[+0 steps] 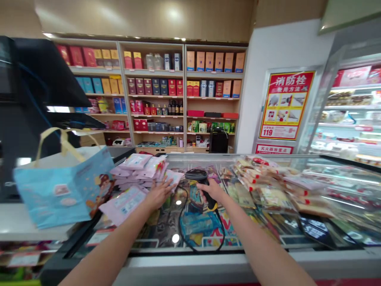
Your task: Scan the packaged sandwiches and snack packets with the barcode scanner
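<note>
My right hand (pixel 214 190) grips a black and yellow barcode scanner (pixel 197 174) by its handle, over the glass top of a display freezer (pixel 166 234). The scanner's dark cable (pixel 180 222) loops down across the glass. My left hand (pixel 162 193) lies with its fingers spread on a pale pink packet (pixel 175 177), at the right edge of a pile of similar packets (pixel 143 165). One more pale packet (pixel 125 204) lies flat beside my left forearm. The scanner's head is a short way right of my left fingertips.
A light blue shopping bag (pixel 62 186) with yellow handles stands at the left, before a black monitor (pixel 50 71). Several clear food packs (pixel 262 178) are piled on the glass at the right, near a black round item (pixel 317 230). Stocked shelves (pixel 154 71) line the back wall.
</note>
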The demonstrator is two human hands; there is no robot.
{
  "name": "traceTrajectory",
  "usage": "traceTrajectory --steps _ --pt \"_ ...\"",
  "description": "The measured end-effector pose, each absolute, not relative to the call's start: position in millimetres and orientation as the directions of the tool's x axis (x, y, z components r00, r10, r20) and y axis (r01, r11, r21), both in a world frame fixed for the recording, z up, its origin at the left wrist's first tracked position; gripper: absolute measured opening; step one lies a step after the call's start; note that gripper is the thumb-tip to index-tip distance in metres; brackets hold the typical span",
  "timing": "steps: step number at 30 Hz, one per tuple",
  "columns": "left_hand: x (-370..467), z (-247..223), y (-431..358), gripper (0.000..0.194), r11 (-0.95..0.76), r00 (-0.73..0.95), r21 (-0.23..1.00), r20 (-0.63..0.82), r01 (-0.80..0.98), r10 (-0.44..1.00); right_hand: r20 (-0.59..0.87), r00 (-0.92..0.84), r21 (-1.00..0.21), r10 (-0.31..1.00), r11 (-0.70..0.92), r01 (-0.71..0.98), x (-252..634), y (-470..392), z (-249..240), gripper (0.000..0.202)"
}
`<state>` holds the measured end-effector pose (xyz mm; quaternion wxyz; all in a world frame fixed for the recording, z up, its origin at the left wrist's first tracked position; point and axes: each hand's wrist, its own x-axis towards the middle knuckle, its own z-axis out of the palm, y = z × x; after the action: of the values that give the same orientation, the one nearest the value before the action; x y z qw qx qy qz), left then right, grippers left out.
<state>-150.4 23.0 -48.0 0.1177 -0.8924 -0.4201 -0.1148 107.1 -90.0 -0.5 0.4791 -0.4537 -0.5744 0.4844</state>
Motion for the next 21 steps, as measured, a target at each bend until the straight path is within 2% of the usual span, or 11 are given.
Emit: traceTrajectory --steps 8,11,14,16,18,20,21 --pt "-144.7 -46.9 58.2 0.050 -0.571 0.536 -0.041 0.402 0.820 0.742 0.101 -0.003 -0.995 0.995 0.101 0.022 165.6 -94.7 -0.7 0.042" --pt "-140.9 -43.5 52.4 0.047 -0.557 0.495 -0.034 0.504 0.830 0.708 0.122 0.042 -0.992 0.992 0.121 0.027 187.5 -95.9 0.1 0.043" --pt "-113.8 -36.4 36.3 0.037 -0.609 0.478 0.015 0.603 0.793 0.638 0.166 0.095 -0.986 0.982 0.167 -0.002 205.8 -97.7 -0.4 0.043" --pt "-74.5 -32.5 24.8 0.029 -0.677 0.474 0.128 0.621 0.725 0.625 0.208 0.135 -0.976 0.969 0.215 -0.035 213.6 -99.4 -0.3 0.043" --pt "-19.6 -31.8 15.7 0.020 -0.708 0.441 0.341 0.595 0.618 0.672 0.244 0.170 -0.962 0.955 0.260 -0.081 217.9 -101.8 1.3 0.043" --pt "42.9 -35.4 8.8 0.015 -0.612 0.436 0.630 0.434 0.478 0.788 0.270 0.181 -0.947 0.946 0.294 -0.127 219.6 -104.5 3.8 0.042" --pt "73.3 -38.5 5.9 0.020 -0.484 0.434 0.791 0.312 0.374 0.845 0.280 0.173 -0.941 0.944 0.305 -0.147 220.0 -105.9 5.1 0.042"
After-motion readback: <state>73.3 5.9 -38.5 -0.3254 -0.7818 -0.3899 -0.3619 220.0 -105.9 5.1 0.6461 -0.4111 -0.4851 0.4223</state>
